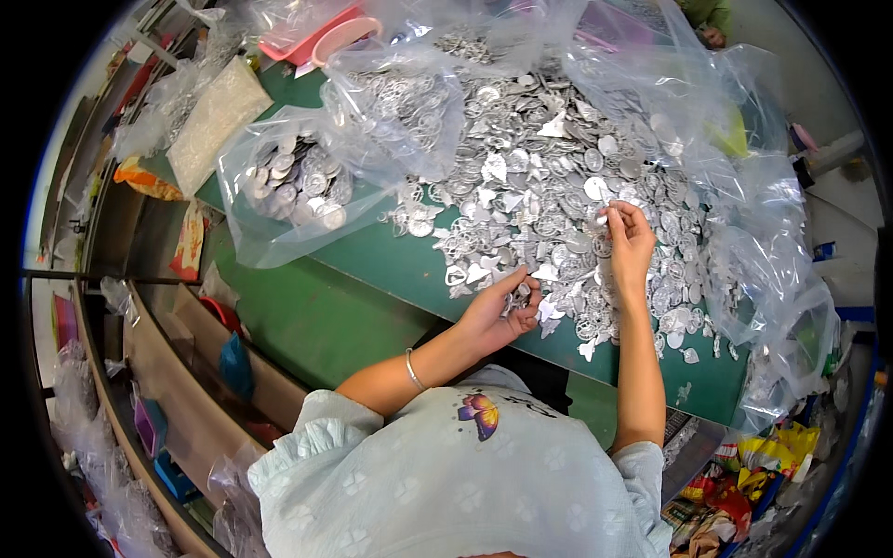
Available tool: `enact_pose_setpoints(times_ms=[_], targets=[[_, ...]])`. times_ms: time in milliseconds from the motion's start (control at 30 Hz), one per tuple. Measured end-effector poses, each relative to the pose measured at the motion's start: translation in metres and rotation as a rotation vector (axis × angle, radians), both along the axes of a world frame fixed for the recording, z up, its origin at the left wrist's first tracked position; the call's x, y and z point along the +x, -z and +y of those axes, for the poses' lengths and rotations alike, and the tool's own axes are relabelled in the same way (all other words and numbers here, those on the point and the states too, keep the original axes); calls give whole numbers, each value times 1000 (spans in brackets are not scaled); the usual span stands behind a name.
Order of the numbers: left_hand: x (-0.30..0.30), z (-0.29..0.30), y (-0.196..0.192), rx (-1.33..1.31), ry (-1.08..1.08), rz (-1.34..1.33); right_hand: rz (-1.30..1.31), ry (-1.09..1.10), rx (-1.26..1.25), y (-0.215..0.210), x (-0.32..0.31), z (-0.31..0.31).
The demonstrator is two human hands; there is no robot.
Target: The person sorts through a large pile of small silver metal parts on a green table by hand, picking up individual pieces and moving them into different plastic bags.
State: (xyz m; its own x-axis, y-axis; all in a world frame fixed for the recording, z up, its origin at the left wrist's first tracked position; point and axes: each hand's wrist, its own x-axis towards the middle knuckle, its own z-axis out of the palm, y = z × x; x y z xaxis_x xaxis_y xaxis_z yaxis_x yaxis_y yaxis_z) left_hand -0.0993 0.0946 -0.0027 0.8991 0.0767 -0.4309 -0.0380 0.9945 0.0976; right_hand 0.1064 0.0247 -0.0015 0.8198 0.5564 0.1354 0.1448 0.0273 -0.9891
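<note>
A wide heap of small silver metal charms [521, 186] lies over the green tabletop, in discs, ovals, leaf shapes and openwork pieces. At the heap's near edge, my left hand [488, 318] is cupped, palm up, its fingers curled round several small silver charms [517, 298]. Over the heap's right part is my right hand [633, 244], with thumb and fingertips pinched on a small silver charm [603, 218]; its exact shape is too small to tell. To the left, a clear plastic bag [246, 200] lies open round a pile of silver discs [302, 181].
Clear plastic bags [772, 260] line the table's right side. Another bag with charms [400, 102] and a pink tray [307, 37] sit toward the back. Drawers and shelving [186, 372] stand at left. Colourful wrappers [744, 474] fill the lower right. A person's hand [713, 37] shows far right.
</note>
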Motion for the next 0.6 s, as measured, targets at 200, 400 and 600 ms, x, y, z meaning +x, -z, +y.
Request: enact_pose_setpoints(times_ms=[200,400,600], targets=[[3,-4,-6,142,38,-47,330,-429,-337,-31,-7,-38],[6,-6,-15,115,30,46,311,-364,-217,-50,-2,-50],[11,-6,-13,-92,-12,103,410,-363,-248,-52,-12,-53]])
